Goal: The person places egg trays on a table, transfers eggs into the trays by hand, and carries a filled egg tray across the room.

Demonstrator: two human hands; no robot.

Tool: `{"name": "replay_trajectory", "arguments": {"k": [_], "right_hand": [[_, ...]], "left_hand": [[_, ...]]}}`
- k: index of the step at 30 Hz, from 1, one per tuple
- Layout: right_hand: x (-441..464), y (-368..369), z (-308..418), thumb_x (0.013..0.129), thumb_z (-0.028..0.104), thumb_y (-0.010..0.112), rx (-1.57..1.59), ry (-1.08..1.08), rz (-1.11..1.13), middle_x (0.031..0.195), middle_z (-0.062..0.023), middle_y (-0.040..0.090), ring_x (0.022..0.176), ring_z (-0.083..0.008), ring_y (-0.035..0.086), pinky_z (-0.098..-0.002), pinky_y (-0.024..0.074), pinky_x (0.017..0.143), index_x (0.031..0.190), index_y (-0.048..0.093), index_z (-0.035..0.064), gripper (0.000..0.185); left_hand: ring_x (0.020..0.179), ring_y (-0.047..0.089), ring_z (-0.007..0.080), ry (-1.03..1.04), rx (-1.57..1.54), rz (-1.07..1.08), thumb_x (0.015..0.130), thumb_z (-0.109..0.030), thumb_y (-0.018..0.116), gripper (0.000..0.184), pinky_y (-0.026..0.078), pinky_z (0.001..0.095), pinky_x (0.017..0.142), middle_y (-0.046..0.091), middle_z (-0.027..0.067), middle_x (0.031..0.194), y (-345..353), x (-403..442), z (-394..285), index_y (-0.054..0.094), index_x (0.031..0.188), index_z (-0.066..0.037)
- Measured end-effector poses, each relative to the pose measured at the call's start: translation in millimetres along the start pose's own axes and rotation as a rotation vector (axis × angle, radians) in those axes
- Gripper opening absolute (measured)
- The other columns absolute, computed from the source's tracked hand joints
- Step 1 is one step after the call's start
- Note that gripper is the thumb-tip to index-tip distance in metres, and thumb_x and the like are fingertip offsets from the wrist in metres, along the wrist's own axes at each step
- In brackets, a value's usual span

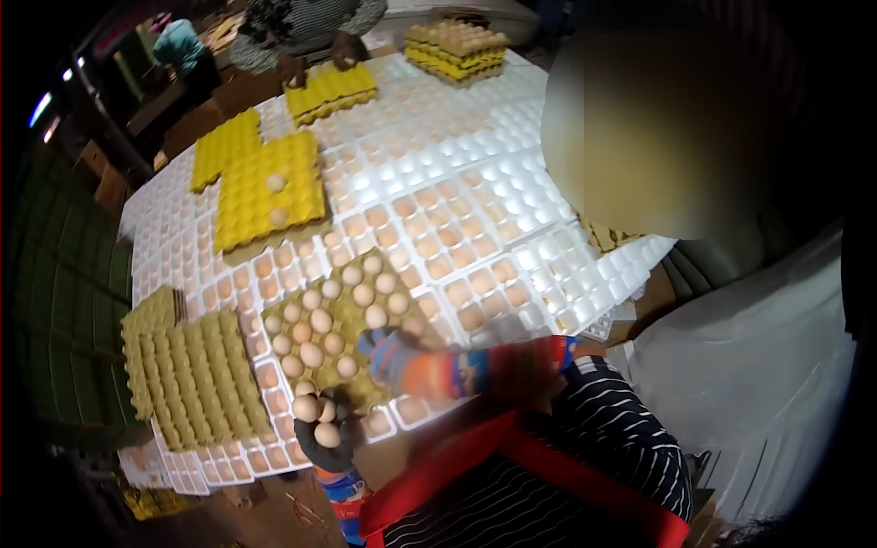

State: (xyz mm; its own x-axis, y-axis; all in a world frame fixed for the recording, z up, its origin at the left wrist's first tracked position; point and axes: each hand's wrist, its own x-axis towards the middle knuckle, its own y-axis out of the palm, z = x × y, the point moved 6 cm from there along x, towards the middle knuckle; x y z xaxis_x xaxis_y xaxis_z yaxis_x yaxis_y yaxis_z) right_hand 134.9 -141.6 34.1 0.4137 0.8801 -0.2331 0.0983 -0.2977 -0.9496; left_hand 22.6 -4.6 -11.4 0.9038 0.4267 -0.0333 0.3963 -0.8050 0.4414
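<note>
My left hand (322,447), in a dark glove with a patterned sleeve, cups several brown eggs (327,435) at the near edge of a grey-brown pulp egg tray (365,393). Loose eggs (320,321) sit in many of this tray's cups, mostly in its left and far parts. Over the right part of the tray is my right hand (393,358), covered in grey-blue and multicoloured fabric and smeared by motion. Its fingertips are close to an egg (375,316); whether they touch or hold anything cannot be made out.
White plastic egg trays (438,224), many filled with eggs, cover the table. Yellow trays (271,196) lie at the back left, two eggs on top. A stack with eggs (457,53) stands at the back; pulp trays (196,379) lie left. Another person's hands (347,52) are across the table.
</note>
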Motion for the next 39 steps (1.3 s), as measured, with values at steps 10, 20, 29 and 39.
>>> {"name": "replay_trajectory", "arguments": {"k": [10,20,29,39], "right_hand": [[-125.9,5.7,-112.2,0.075,0.029,0.063,0.736,0.528,-0.428,0.115,-0.0123,0.054,0.097,-0.0276,0.056,-0.0359,0.0477,0.078,0.099,0.063,0.0179,0.026],[-298.5,162.4,-287.9,0.083,0.028,0.056,0.865,1.130,-0.542,0.110,-0.0122,0.057,0.092,-0.0315,0.058,-0.0375,0.0483,0.076,0.117,0.059,0.0219,0.034],[-290.8,194.8,-315.6,0.086,0.014,0.048,0.635,0.793,-0.810,0.108,-0.0118,0.057,0.098,-0.0331,0.053,-0.0382,0.0440,0.082,0.123,0.052,0.0166,0.038],[-321.3,195.6,-327.9,0.089,0.005,0.043,1.423,0.797,-1.354,0.109,-0.0086,0.061,0.092,-0.0181,0.058,-0.0280,0.0449,0.085,0.110,0.058,0.0024,0.026]], "left_hand": [[0.103,0.055,0.0261,0.512,0.807,0.433,0.085,-0.008,0.054,0.036,0.048,0.0360,0.082,0.053,0.0157,0.118,117.1,1.9,-17.1,0.047,0.119,0.004],[0.094,0.056,0.0321,0.429,1.143,0.551,0.070,-0.037,0.070,0.048,0.047,0.0393,0.079,0.058,0.0147,0.104,388.3,37.8,105.6,0.060,0.106,-0.007],[0.094,0.057,0.0335,0.235,1.572,0.777,0.078,-0.024,0.060,0.052,0.049,0.0424,0.075,0.051,0.0152,0.115,445.6,17.4,177.0,0.047,0.127,-0.015],[0.095,0.053,0.0379,0.450,0.700,0.503,0.071,0.001,0.047,0.036,0.045,0.0425,0.085,0.056,0.0188,0.102,487.0,19.0,252.4,0.059,0.105,-0.003]]}}
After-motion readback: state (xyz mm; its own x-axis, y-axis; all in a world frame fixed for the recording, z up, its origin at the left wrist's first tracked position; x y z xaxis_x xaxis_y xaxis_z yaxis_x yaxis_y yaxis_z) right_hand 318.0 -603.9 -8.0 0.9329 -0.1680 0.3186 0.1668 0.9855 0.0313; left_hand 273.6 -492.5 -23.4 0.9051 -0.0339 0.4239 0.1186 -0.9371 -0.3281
